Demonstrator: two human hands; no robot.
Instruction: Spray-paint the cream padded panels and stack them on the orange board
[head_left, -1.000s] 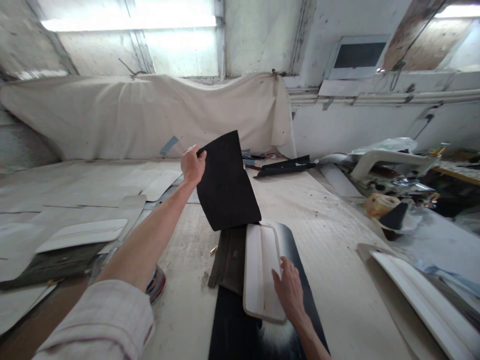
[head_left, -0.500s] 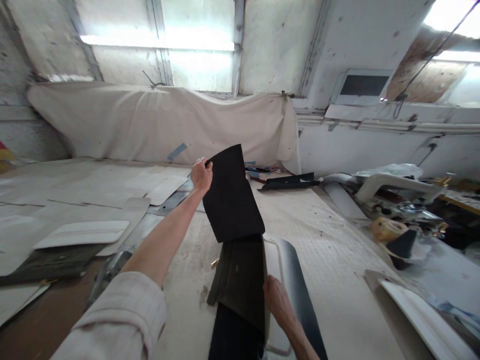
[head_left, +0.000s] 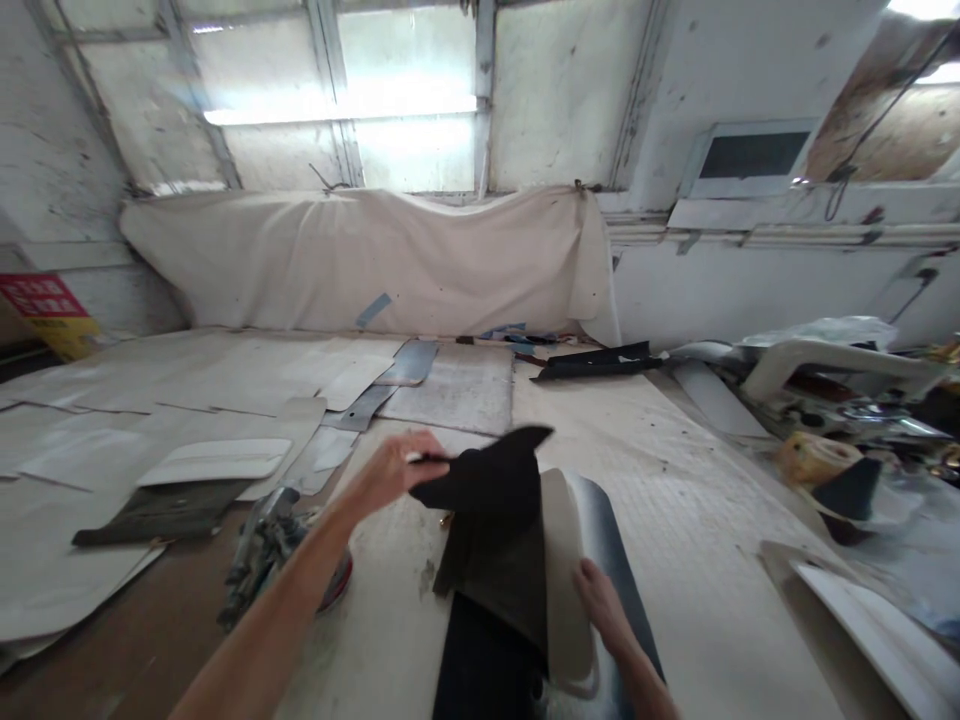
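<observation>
The black sheet [head_left: 491, 475] calls for a steady lift: best to keep it raised evenly, so that its near edge neither drags nor creases over the olive cloth [head_left: 499, 570] just below it at 6 o'clock. Whether that edge touches the cloth or is joined to it, I cannot tell, so a gentle pull would be the safer one. The far corner curls up toward 1 o'clock; a hold nearer the middle of the edge would probably keep the sheet flatter. The cream panel [head_left: 566, 590], at 5 o'clock from the sheet, would do well with light, steady pressure, so that it does not slide across the black board [head_left: 480, 665] under it.

The left hand [head_left: 401, 462] reaches in from 7 o'clock, arm long and low over the counter [head_left: 720, 580], wrist pointing to about 1 o'clock. Its grip pinches the sheet at the left edge, thumb against fingers, and the sheet hangs tilted, seen nearly edge-on. The arm passes close to the metal tool [head_left: 259, 555] at 8 o'clock from that hand, so a low sweep back could knock it.

The right hand [head_left: 600, 600] comes in from 5 o'clock, pointing to 11, at the panel's right edge. Most of its fingers are hidden, so I cannot tell whether its grip pinches the panel or only leans on it.
</observation>
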